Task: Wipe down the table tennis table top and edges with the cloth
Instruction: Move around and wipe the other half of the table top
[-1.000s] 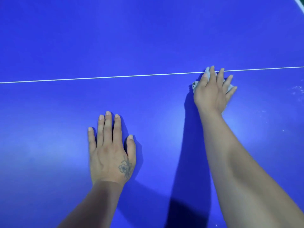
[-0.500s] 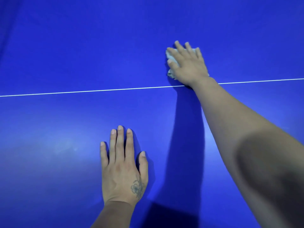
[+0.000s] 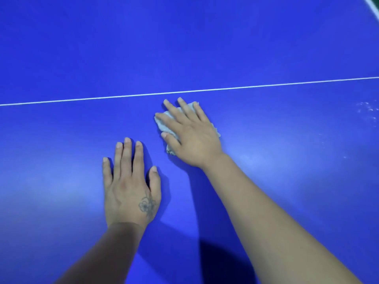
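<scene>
Right hand: lies palm down with straight, spread fingers, pressing flat on the cloth; nothing is curled round it.
Cloth: pale and crumpled, pinned between the right hand and the counter; its edges show past the fingertips, beside the thumb and at the outer side of the palm.
Left hand: flat on the bare counter, fingers straight and nearly together, thumb out toward the right hand; it holds nothing. A small flower tattoo sits near the thumb base.
Counter: blue table tennis top, beneath both hands.
White line: runs across the counter just beyond the right fingertips.
White specks: scattered well out to the right of the right hand.
</scene>
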Motion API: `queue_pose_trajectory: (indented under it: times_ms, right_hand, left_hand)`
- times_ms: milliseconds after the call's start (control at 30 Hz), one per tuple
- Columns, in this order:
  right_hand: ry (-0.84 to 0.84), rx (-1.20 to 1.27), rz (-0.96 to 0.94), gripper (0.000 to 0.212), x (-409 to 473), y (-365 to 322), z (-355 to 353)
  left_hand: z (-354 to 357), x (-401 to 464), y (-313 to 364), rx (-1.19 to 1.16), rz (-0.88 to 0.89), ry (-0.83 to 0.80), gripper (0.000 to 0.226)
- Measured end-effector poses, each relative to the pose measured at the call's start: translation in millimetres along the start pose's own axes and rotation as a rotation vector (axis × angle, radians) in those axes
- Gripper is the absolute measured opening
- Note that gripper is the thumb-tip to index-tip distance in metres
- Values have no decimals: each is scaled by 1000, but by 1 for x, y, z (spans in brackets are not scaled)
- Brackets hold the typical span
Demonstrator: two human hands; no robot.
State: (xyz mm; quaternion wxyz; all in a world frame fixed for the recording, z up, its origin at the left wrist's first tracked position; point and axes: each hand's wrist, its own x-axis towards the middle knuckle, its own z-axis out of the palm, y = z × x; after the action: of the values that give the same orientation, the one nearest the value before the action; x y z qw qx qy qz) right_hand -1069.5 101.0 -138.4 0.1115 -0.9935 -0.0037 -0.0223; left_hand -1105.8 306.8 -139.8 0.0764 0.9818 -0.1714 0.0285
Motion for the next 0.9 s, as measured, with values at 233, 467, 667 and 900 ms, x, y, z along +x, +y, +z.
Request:
queue_pose_trajectory:
  times_ms: [233, 467, 667, 900]
  right_hand:
    - [66, -8, 117, 56, -86, -36, 4]
    - [58, -34, 347, 57, -179, -28, -4]
    - [85, -66, 673, 61, -155, 28, -17]
    - [49, -9, 805, 63, -46, 65, -26]
  left_hand:
    - [-1, -3, 0, -6, 15, 28, 70]
    - [-3, -2, 0, -7, 14, 2, 80]
    - [-5, -3, -1, 19, 67, -26, 81]
    - [-5, -2, -4, 16, 110, -45, 80]
